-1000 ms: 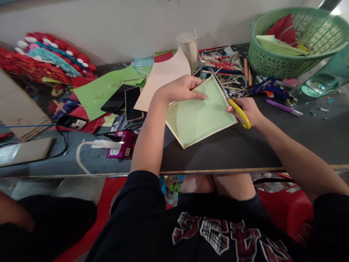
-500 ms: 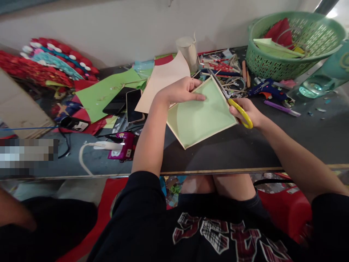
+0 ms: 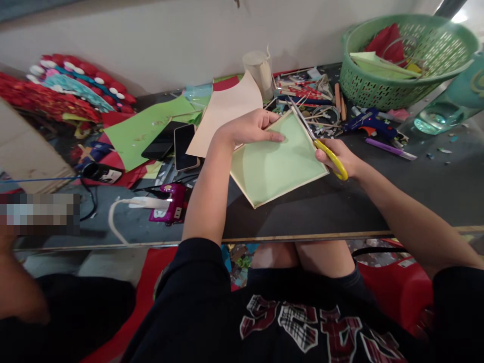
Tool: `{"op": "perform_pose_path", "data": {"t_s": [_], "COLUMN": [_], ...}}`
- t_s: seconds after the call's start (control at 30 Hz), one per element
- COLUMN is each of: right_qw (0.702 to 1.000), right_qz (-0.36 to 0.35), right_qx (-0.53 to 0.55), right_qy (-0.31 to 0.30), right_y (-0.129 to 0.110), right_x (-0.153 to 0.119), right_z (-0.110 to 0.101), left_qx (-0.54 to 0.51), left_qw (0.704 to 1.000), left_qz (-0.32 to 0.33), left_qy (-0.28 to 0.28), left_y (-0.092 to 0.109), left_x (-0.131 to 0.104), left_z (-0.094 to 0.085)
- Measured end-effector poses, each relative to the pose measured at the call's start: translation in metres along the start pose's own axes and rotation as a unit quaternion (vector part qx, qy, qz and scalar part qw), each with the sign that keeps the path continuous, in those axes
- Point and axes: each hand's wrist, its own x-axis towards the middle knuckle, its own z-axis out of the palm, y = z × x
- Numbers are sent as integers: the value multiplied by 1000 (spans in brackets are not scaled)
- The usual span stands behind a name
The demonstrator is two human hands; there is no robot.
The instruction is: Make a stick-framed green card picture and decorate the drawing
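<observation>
A pale green paper sheet (image 3: pixel 282 169) with thin light-coloured strips along its edges is held a little above the dark tabletop. My left hand (image 3: pixel 260 126) grips it at the far left edge, thumb on top and the other fingers partly hidden behind. In my right hand (image 3: pixel 335 154) are yellow-handled scissors (image 3: pixel 329 157), their blades lying along the sheet's right edge and pointing toward its far corner. Whether the blades are parted is hard to make out. Behind my left hand lies a cream paper sheet (image 3: pixel 227 111).
A green plastic basket (image 3: pixel 359 91) stands back right, near a clear cup (image 3: pixel 433 118). A blue glue gun (image 3: pixel 370 123) and purple cutter (image 3: pixel 391 149) lie right. Two phones (image 3: pixel 186 146), green paper (image 3: pixel 132 133) and a purple power adapter (image 3: pixel 170 204) sit left. Another person's arm (image 3: pixel 18 287) is far left.
The scissors and my right hand have shifted very slightly left along with the whole view. My left hand keeps its grip on the sheet. The other person's arm at far left has moved up.
</observation>
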Motion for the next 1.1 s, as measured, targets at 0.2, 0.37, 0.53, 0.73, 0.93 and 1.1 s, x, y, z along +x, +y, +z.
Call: {"op": "perform_pose_path", "data": {"t_s": [0.2,0.37,0.53,0.73,0.93,1.1], "right_qw": [999,999,999,999,999,1000], "right_qz": [-13,5,26,-10,-34,-4], "right_qx": [-24,-13,2,22,-11,-21], "right_qy": [18,44,45,26,9,7], "right_y": [5,4,2,3,1,3], "right_x": [1,1,-2,-2,1,0], "right_z": [1,3,1,-2,-2,-1], "left_qx": [28,40,36,11,10,2], "left_qw": [999,999,999,999,998,999], "left_qz": [-29,-14,0,18,-6,-6], "left_qy": [2,0,25,-25,-66,37], "left_y": [7,5,-4,1,6,-7], "left_x": [-4,-2,3,0,-4,3], "left_z": [4,5,1,0,2,0]}}
